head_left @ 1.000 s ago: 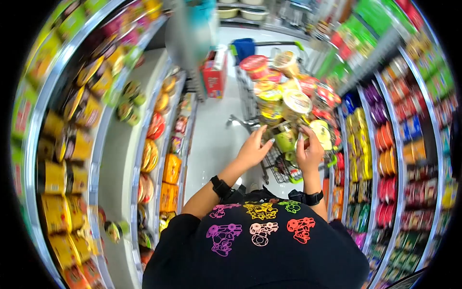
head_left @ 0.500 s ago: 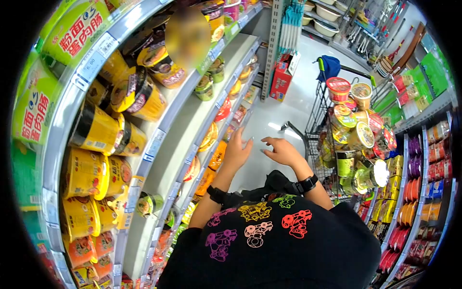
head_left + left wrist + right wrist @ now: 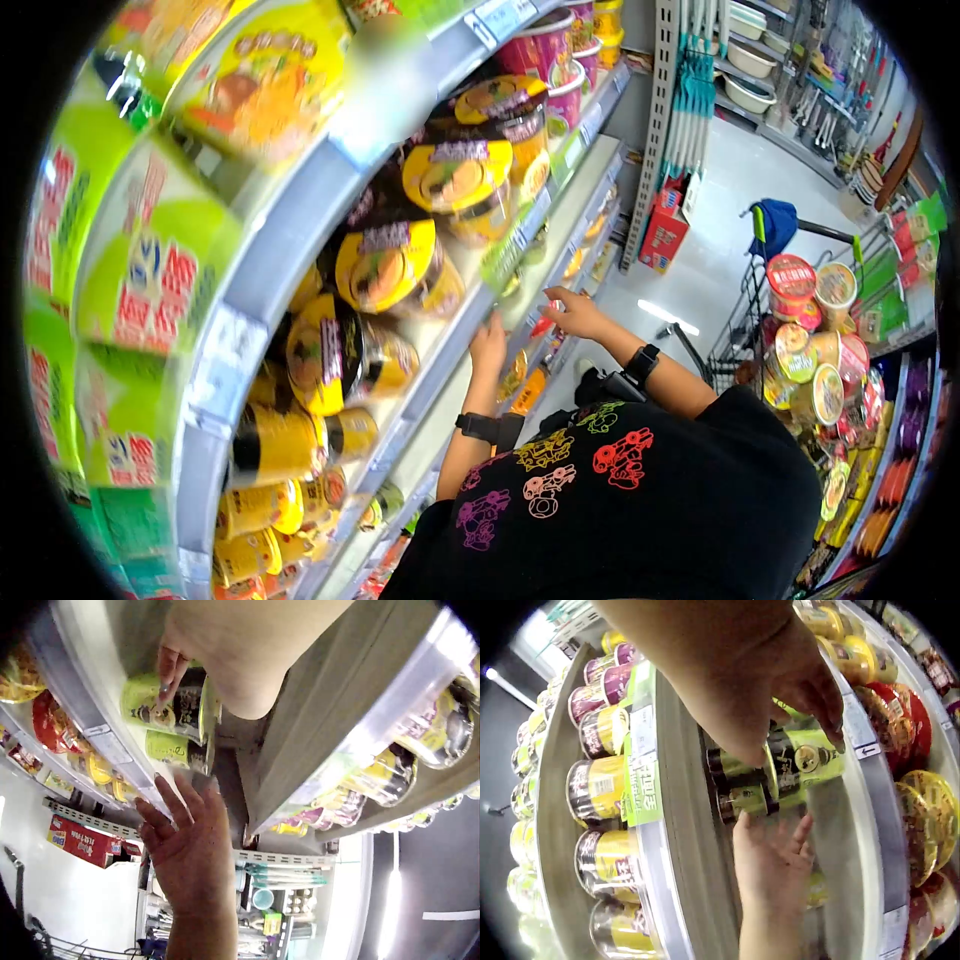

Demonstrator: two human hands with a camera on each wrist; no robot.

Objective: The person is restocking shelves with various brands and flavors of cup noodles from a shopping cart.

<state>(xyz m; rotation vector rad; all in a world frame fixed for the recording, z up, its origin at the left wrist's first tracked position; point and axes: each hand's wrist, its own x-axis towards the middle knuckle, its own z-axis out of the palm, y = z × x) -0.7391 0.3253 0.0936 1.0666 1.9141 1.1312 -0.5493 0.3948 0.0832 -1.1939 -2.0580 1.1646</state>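
Observation:
In the head view my left hand (image 3: 487,348) and right hand (image 3: 573,312) reach over the lower shelf at left, a gap between them. The left wrist view has two green-and-black noodle cups (image 3: 166,705) there, one beside the other; the left hand's fingers (image 3: 166,669) overlap the nearer cup. My right hand (image 3: 193,859) has spread fingers by the smaller-looking cup (image 3: 169,748). In the right wrist view my right hand (image 3: 784,682) extends over the cups (image 3: 806,761), while my left hand (image 3: 772,862) is beside them, fingers extended. Contact with either cup is unclear.
Yellow-and-black noodle cups (image 3: 385,265) fill the shelf above, its price rail (image 3: 405,405) jutting out. A loaded shopping cart (image 3: 740,335) stands at right, with a red box (image 3: 665,232) on the floor near the shelf end.
The head view has turned and come closer to the left shelves, so the cart appears farther right. Both hands have moved from over the cart to the lower shelf.

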